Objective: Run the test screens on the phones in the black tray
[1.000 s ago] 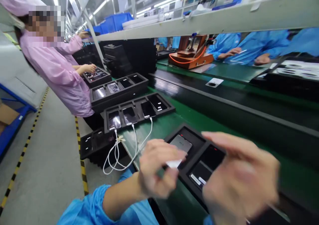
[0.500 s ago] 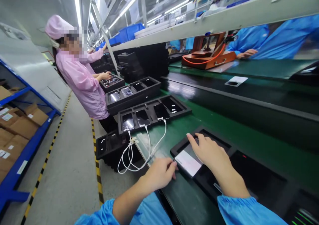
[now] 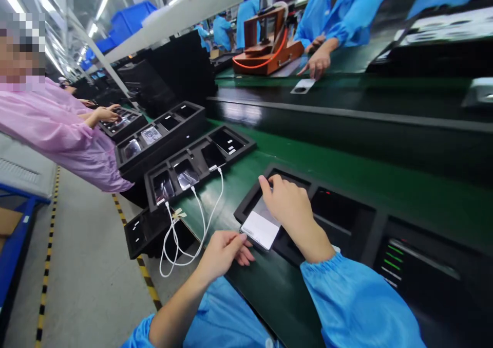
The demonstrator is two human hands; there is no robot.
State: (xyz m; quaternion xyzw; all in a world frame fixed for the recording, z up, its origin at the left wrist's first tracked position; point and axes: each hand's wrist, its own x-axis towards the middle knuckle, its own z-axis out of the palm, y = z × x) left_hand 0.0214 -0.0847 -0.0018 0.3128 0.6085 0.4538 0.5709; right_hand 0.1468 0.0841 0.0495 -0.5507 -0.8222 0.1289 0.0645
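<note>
A smartphone (image 3: 262, 230) with a white and grey lit screen lies slanted at the left end of a black foam tray (image 3: 379, 224), its lower end over the tray's front edge. My right hand (image 3: 288, 204) is curled over the phone's upper part, its thumb stretched out on the left; the fingertips are mostly hidden. At the phone's lower left corner is my left hand (image 3: 225, 250), index fingertip close to or touching the corner, the other fingers loosely apart below. Two dark phones, one with green lines on its screen (image 3: 395, 258), rest in other slots.
Further left, another foam tray (image 3: 198, 168) holds several phones, some with white cables (image 3: 208, 224) hanging past the bench edge. Beyond stand stacked trays (image 3: 165, 132) and a co-worker in pink (image 3: 65, 132). Across the bench, a co-worker's hand (image 3: 319, 60) touches a white plate (image 3: 303, 86) near a wooden press (image 3: 265, 50).
The view has swung right. Both my hands stay about the phone, the left fingers a little more spread. Across the bench, the co-worker's hand has reached the white plate.
</note>
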